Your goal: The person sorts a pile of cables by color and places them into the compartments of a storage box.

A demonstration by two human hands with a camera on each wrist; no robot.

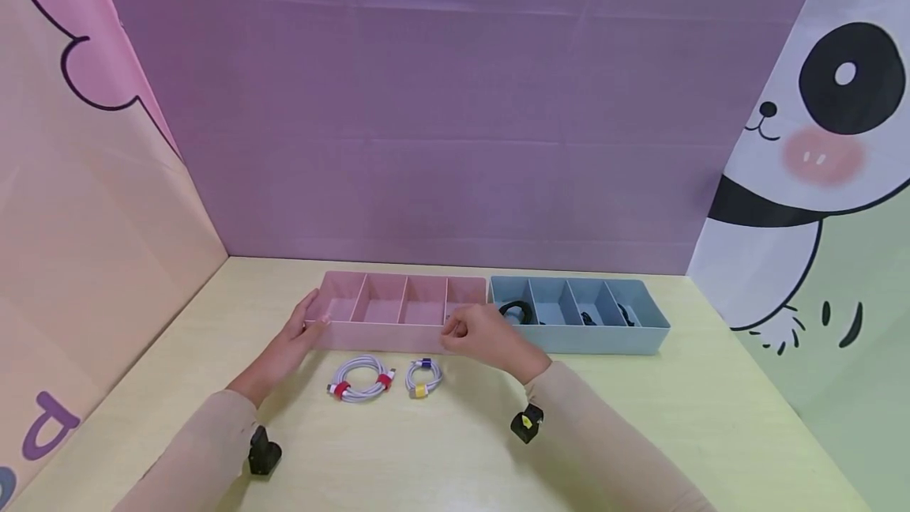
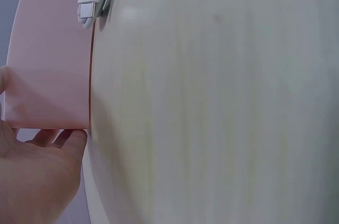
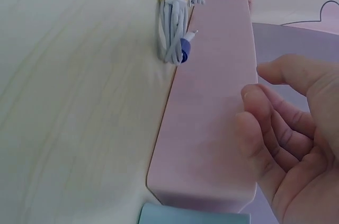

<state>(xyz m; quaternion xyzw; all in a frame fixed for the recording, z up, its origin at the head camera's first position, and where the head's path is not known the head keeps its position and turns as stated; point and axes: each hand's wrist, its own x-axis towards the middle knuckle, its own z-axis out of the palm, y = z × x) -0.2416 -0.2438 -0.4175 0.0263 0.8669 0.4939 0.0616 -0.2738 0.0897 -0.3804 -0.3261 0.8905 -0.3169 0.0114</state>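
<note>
A pink four-compartment organizer box stands at the back of the table. My left hand grips its left end, the thumb by the front rim and the other fingers against the end wall. My right hand is over the front rim near the box's right end. In the right wrist view its fingers are loosely bent, apart from the thumb, with nothing visible between them. In front of the box lie a larger coiled white cable with red straps and a smaller coiled cable with yellow and blue straps.
A blue divided box stands beside the pink one on the right. It holds a black coiled cable and other dark items. Behind the boxes rises a purple backdrop, with printed panels on both sides.
</note>
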